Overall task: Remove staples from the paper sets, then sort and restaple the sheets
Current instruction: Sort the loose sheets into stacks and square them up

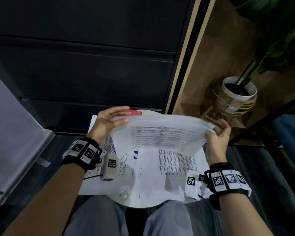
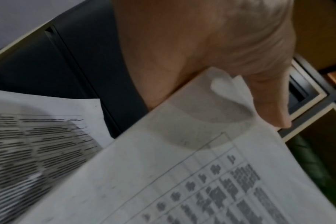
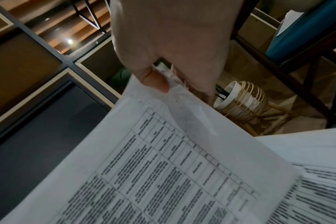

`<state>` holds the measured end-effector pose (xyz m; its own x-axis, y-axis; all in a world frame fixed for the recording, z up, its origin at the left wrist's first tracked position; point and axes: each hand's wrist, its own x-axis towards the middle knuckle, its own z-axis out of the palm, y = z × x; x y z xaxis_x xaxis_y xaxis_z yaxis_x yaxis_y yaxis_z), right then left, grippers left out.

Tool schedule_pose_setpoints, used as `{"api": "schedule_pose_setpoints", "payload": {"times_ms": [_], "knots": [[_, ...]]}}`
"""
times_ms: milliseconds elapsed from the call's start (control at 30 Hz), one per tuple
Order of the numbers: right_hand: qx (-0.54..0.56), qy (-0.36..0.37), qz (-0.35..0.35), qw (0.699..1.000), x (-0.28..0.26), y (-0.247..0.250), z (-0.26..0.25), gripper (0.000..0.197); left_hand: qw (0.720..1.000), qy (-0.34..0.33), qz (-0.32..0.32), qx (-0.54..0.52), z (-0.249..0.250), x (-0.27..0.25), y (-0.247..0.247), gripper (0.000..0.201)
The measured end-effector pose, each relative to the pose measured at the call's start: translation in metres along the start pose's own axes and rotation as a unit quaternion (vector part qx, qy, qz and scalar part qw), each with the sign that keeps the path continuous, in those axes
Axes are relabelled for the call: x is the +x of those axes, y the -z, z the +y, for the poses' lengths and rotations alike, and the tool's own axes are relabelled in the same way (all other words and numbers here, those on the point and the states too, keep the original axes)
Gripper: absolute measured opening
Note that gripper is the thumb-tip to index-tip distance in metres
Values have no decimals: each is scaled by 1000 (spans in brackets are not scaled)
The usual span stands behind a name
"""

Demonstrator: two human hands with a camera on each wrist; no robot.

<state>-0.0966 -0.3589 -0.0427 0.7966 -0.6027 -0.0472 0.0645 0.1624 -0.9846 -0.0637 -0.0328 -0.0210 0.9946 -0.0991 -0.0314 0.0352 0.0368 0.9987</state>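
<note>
Head view: I see the paper set (image 1: 162,133) raised above the round table (image 1: 143,204), where loose sheets (image 1: 174,169) lie spread. My left hand (image 1: 107,121) has the thumb on its left corner, fingers extended; a red object (image 1: 134,112) lies behind. Left wrist view: the thumb (image 2: 269,97) presses a curled corner. Right wrist view: my right hand (image 3: 173,45) pinches the crumpled corner.

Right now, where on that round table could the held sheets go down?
Bare tabletop shows only along the near rim by the knees and a sliver at the far rim beside the red object. Loose sheets cover the rest. Both hands hold the paper set.
</note>
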Motion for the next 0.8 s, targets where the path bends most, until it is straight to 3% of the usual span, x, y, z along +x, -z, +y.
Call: {"api": "schedule_pose_setpoints", "payload": {"times_ms": [133,267,433,533,600,733,800], "knots": [[-47,-10,-3,999,-3,-4,7,57,1000,19,14,7,-15,-4,-8,38],[-83,-31,-34,995,-2,-6,13,20,998,33,37,45,-19,-4,-9,19],[-42,20,-12,999,1,-3,1,32,997,16,73,-7,-4,-1,-2,15],[-35,9,16,999,2,-1,4,39,999,14,30,5,-9,-4,5,27],[-50,-27,-4,998,-3,-4,9,41,997,60,14,35,-23,-4,7,35],[-92,-66,-54,992,-12,-11,17,24,994,90,24,55,-34,-3,4,29],[-75,-45,-45,995,-13,-14,11,27,995,85,43,38,-30,-2,5,29]]}}
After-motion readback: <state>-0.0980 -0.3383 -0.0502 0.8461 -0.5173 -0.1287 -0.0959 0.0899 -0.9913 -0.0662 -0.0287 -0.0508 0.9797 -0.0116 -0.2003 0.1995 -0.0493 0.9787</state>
